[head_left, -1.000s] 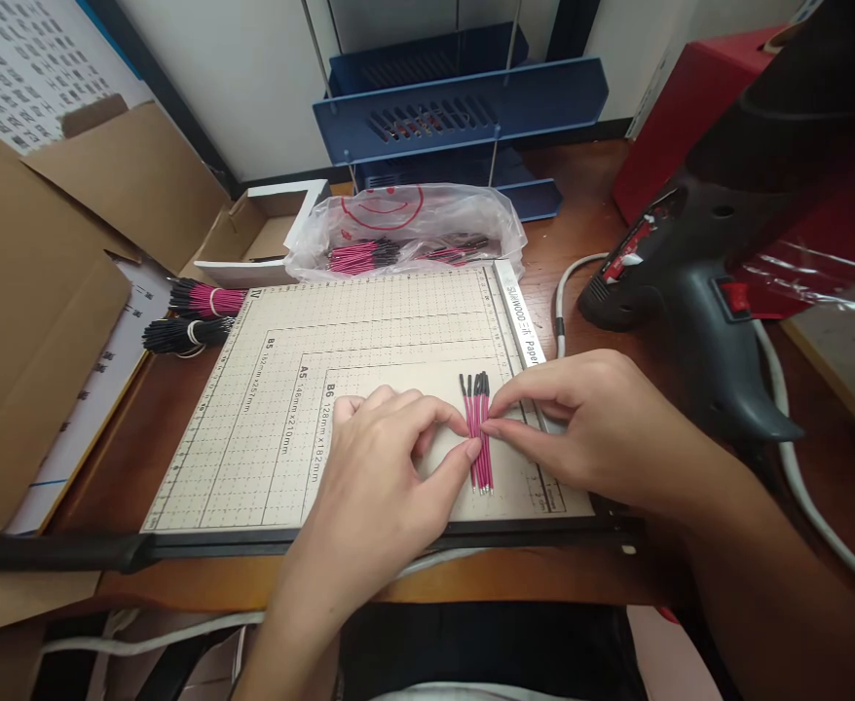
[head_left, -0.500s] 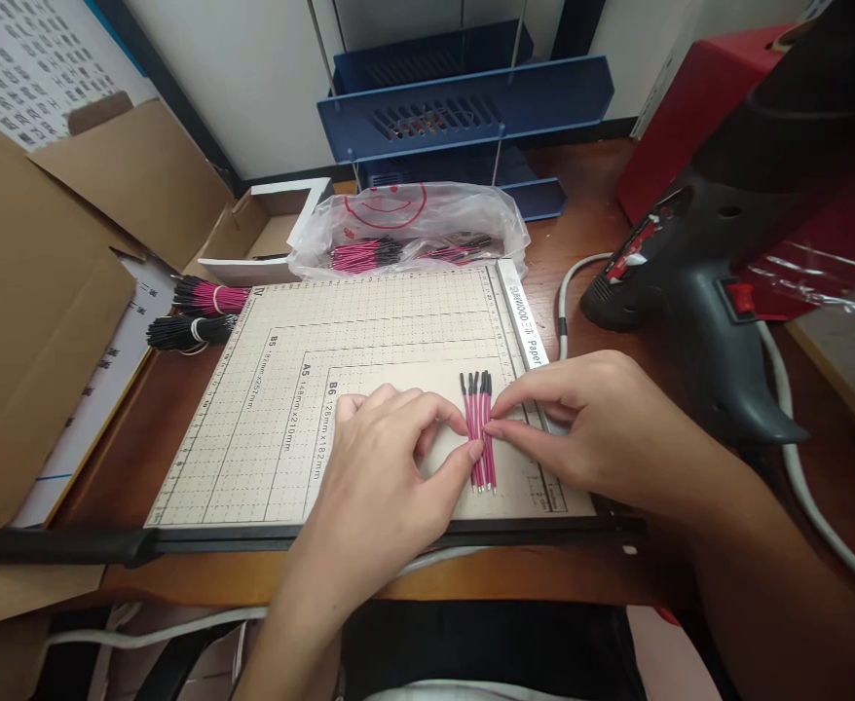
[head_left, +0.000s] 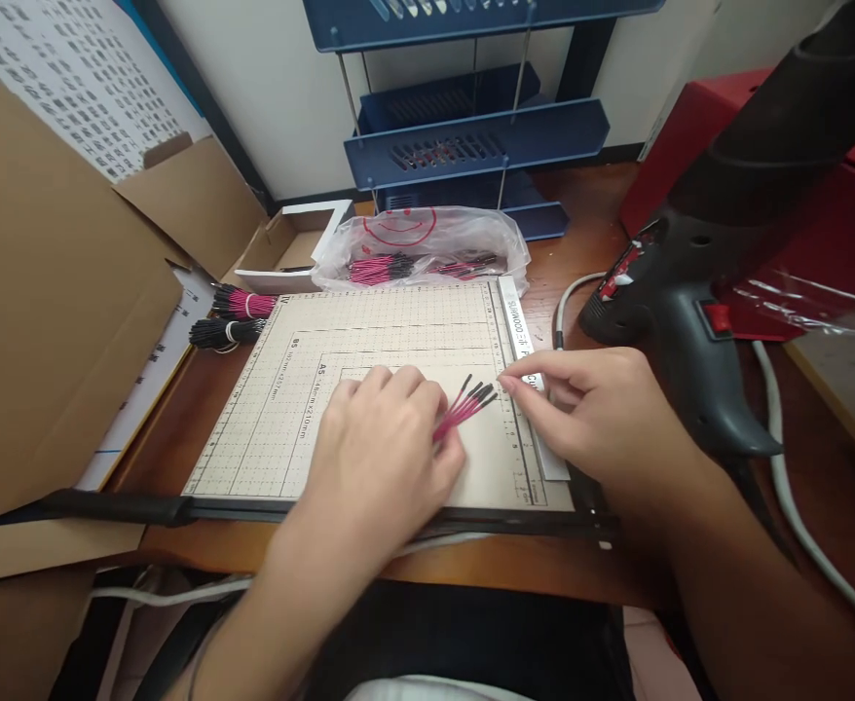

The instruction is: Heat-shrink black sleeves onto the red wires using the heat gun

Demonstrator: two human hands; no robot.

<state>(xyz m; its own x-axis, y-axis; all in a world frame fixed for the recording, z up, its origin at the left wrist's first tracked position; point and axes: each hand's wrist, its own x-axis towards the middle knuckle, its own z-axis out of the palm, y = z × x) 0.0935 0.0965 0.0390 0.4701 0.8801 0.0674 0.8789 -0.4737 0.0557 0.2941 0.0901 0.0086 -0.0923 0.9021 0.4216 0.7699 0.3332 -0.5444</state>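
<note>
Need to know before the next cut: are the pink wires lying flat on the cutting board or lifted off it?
Lifted at one end: the left hand grips the pink wires, black tips fanning up-right above the paper cutter board.

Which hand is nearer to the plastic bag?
Left. The left hand lies below the plastic bag, gripping the pink wires. The right hand is lower right of the bag, by the ruler, slightly farther.

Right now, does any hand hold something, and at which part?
The left hand pinches the pink wires at their near ends. The right hand holds nothing.
</note>
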